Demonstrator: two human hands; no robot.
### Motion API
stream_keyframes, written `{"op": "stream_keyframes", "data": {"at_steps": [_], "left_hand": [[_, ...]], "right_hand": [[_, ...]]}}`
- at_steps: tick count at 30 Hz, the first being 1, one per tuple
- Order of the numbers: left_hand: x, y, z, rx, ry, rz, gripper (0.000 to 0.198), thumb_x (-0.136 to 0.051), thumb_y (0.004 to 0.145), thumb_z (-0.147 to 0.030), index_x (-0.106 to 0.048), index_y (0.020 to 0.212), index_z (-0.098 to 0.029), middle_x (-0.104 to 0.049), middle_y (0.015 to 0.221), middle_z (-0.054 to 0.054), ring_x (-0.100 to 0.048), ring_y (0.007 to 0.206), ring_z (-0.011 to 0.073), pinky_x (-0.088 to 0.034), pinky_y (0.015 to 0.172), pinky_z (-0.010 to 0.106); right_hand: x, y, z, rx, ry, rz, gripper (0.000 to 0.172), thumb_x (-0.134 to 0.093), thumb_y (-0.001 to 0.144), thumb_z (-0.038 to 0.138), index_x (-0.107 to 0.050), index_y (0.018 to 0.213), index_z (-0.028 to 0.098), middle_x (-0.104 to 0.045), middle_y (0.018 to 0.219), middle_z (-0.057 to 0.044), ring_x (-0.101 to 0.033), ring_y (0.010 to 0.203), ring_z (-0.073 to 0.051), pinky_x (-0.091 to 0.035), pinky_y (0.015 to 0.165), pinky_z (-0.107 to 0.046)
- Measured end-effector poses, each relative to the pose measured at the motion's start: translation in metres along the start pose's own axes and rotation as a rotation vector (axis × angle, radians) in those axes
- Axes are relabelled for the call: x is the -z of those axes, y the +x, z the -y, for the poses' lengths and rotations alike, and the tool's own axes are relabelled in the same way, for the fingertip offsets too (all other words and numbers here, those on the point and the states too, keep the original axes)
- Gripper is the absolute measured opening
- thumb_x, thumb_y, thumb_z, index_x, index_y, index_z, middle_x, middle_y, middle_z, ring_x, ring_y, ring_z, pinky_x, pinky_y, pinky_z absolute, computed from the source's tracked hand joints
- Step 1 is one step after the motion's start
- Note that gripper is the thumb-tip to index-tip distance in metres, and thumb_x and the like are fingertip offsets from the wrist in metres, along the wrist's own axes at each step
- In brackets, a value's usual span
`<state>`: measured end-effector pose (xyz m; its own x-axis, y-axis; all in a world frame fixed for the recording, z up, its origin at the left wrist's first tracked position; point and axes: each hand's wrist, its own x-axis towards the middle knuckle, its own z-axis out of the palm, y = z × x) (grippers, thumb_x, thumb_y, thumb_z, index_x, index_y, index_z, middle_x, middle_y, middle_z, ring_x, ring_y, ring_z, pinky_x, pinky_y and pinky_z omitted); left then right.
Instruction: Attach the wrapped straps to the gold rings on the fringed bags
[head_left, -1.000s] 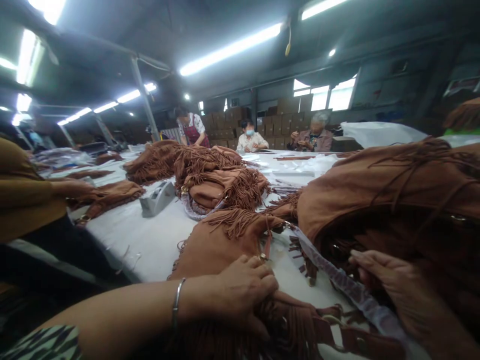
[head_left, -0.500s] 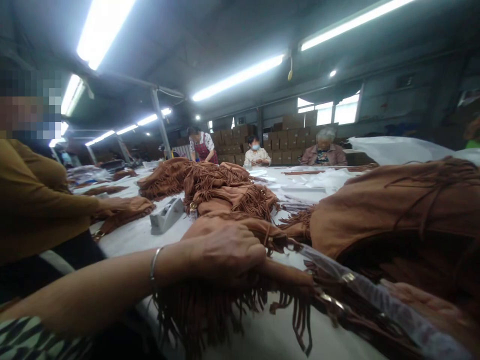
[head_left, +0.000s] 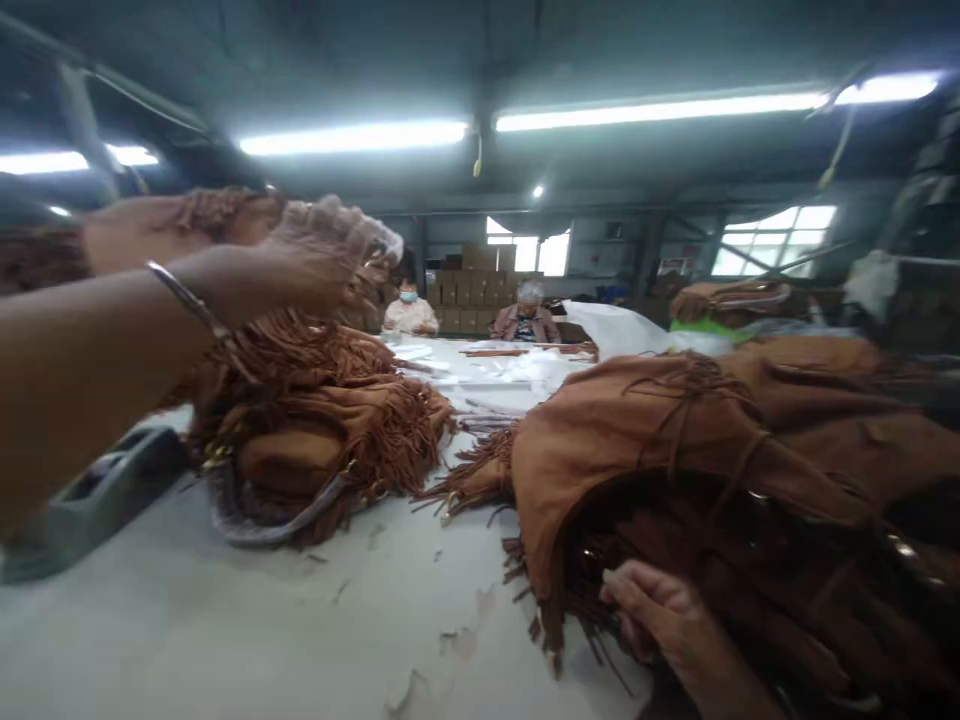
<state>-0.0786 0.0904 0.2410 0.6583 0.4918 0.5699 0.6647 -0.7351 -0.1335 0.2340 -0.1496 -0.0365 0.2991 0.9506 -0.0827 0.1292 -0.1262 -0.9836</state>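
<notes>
My left hand is raised at the upper left, closed on a brown fringed suede bag whose plastic-wrapped strap bunches at my fingers. Fringe hangs below the hand. My right hand is low at the right, fingers curled into the fringe under a large pile of brown fringed bags. A second heap of fringed bags lies on the white table under my left hand.
A grey tape dispenser stands at the left edge. Two seated people work at the table's far end, with stacked cardboard boxes behind them. White plastic sheeting lies at the back right.
My left hand has lifted the fringed bag off the table up to the left. The view has swung right, and my right hand has shifted into the fringe under the big pile.
</notes>
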Motion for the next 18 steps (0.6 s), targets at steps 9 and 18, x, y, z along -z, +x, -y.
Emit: {"op": "stream_keyframes", "data": {"at_steps": [9,18], "left_hand": [[-0.18,0.057,-0.17,-0.021,-0.51,0.229,0.09,-0.059,0.074,-0.057,-0.022,0.144,-0.014,-0.027,0.149,0.015,-0.026,0.136,0.0294,-0.025,0.109,0.037],[-0.235,0.098,-0.21,0.009,-0.718,0.275,0.047,-0.056,0.079,-0.055,-0.061,0.102,-0.014,-0.066,0.098,0.008,-0.061,0.087,0.0192,-0.047,0.077,0.029]], "right_hand": [[-0.009,-0.002,-0.016,0.068,-0.112,-0.028,0.047,-0.052,0.071,0.062,-0.051,0.06,0.017,-0.037,0.04,0.007,-0.026,0.038,-0.006,-0.018,0.042,-0.021],[-0.013,0.01,-0.036,0.188,-0.223,-0.044,0.046,-0.044,0.076,0.062,-0.045,0.056,0.02,-0.039,0.041,0.004,-0.035,0.037,-0.009,-0.028,0.039,-0.022]]}}
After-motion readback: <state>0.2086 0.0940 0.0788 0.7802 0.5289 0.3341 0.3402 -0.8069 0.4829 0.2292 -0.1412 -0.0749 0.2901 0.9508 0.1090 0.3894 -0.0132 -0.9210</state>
